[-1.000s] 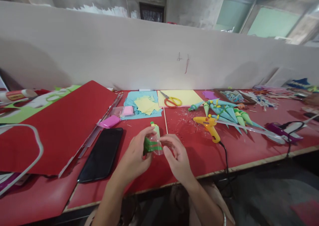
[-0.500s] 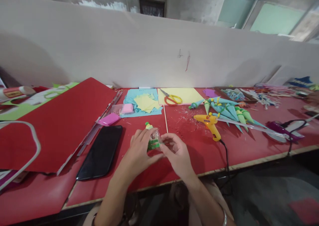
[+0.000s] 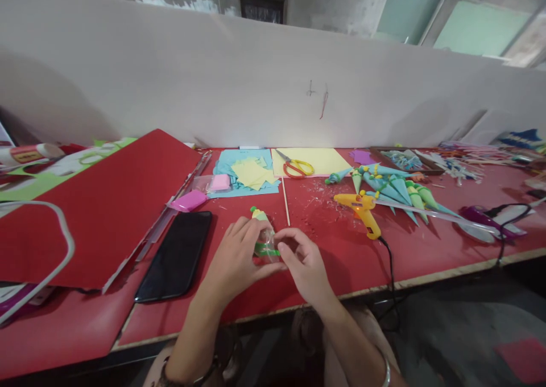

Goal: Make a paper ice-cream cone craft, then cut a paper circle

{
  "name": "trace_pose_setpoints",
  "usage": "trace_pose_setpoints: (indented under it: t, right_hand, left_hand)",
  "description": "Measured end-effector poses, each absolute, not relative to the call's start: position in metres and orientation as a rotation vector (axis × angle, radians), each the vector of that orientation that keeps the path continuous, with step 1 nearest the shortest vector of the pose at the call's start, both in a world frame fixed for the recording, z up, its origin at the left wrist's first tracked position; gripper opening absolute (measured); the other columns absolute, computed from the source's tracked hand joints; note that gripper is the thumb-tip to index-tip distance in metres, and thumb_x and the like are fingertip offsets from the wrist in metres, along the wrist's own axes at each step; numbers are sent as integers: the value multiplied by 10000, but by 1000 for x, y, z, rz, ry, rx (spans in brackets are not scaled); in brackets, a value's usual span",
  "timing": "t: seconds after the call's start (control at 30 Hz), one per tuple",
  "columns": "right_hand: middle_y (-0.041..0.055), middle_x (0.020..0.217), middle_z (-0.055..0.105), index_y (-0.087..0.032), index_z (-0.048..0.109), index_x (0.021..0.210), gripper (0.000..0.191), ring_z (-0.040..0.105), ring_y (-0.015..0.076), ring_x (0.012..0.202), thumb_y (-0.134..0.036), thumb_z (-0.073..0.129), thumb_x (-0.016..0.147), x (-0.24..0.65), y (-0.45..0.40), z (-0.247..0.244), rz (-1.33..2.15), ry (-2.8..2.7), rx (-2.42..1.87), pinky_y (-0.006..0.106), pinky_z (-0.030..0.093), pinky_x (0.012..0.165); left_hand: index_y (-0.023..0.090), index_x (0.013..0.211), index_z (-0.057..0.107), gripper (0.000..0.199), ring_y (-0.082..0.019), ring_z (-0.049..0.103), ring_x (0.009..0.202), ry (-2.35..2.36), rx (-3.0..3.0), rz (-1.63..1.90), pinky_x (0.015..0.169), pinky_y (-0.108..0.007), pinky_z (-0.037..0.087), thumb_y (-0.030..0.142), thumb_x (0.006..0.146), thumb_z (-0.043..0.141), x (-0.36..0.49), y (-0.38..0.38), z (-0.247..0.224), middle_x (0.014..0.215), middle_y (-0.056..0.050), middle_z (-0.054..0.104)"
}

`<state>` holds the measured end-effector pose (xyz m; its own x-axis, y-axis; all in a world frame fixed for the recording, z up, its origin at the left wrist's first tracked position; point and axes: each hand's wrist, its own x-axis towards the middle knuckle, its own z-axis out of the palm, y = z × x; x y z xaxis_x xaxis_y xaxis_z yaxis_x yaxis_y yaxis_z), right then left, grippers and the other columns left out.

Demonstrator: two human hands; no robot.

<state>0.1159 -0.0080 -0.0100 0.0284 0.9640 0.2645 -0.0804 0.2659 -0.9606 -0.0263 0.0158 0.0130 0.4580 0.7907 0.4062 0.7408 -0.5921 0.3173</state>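
My left fingers point(image 3: 249, 233), half-curled, hold a crinkled clear plastic packet with green bands point(image 3: 267, 249) at twelve o'clock; my right fingers point(image 3: 298, 239), nearly together, meet its three-o'clock edge, grip unclear. Tugging too hard could split the plastic or jolt the pale-yellow, green-tipped piece point(image 3: 260, 217) just beyond.

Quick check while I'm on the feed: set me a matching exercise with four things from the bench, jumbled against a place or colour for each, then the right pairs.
Things
1. Scissors
2. Glue gun
3. Phone
4. Clear plastic

Places and colours
A. Between the left hand and the right hand
B. Yellow, with a black cord
C. Lying on the pale yellow sheet
D. Black, to the left of both hands

Pairs: 1-C, 2-B, 3-D, 4-A
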Motion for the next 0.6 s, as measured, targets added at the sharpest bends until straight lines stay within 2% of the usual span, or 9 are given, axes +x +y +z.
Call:
trace_pose_setpoints:
  t: [0.17, 0.27, 0.4, 0.6]
  right_hand:
    - [18, 848, 600, -204, 644, 834, 135, 592, 132, 797, -212, 518, 783, 123, -4, -11, 1149, -1381, -847, 229, 493, 659]
    - [10, 843, 600, -212, 665, 854, 134, 588, 132, 799, -218, 571, 759, 129, 0, -13, 1216, -1442, -827, 239, 485, 684]
    - [6, 816, 601, -210, 688, 854, 143, 587, 137, 761, -231, 615, 732, 136, 1, -13, 1246, -1537, -875, 240, 474, 647]
    - [-6, 715, 623, -197, 697, 736, 98, 590, 132, 670, -154, 610, 723, 137, 1, -12, 1067, -1666, -982, 235, 459, 614]
  left_hand:
    - [207, 843, 459, 340, -175, 548, 641, 1399, 2595, 819, 614, -295, 407, 473, 687, 604, -26, 17, 12, 705, 9, 560]
    - [207, 839, 448, 332, -165, 547, 617, 1374, 2608, 832, 593, -283, 409, 463, 695, 602, -27, 16, 12, 695, 15, 561]
    - [206, 853, 454, 325, -173, 563, 660, 1334, 2604, 785, 614, -289, 416, 426, 687, 625, -26, 15, 10, 740, 2, 579]
    - [208, 848, 465, 332, -197, 583, 709, 1329, 2648, 713, 640, -305, 417, 399, 659, 660, -25, 17, 6, 764, -12, 598]
